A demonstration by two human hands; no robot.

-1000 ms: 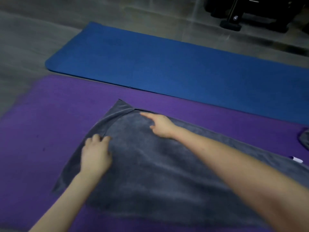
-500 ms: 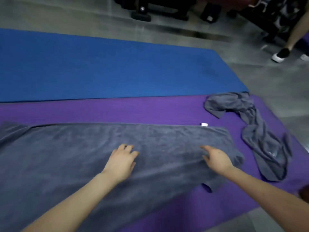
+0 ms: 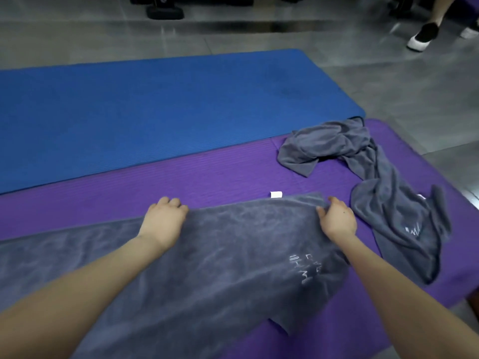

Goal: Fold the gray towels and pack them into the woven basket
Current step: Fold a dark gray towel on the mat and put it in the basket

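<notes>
A long gray towel (image 3: 233,257) lies spread flat across the purple mat (image 3: 181,177), with white lettering near its right end and a white tag (image 3: 276,194) at its far edge. My left hand (image 3: 163,221) grips the towel's far edge with curled fingers. My right hand (image 3: 337,218) pinches the far right corner of the same towel. A second gray towel (image 3: 383,193) lies crumpled on the mat to the right. The woven basket is out of view.
A blue mat (image 3: 155,104) lies alongside the purple one on the far side. Gray tiled floor (image 3: 401,94) surrounds both. A person's foot in a black and white shoe (image 3: 422,36) stands at the top right. Dark equipment bases (image 3: 166,11) sit along the top.
My view has swung from the towel's left end to its right end. Both hands moved from the middle of the towel up to its far edge and took hold of it.
</notes>
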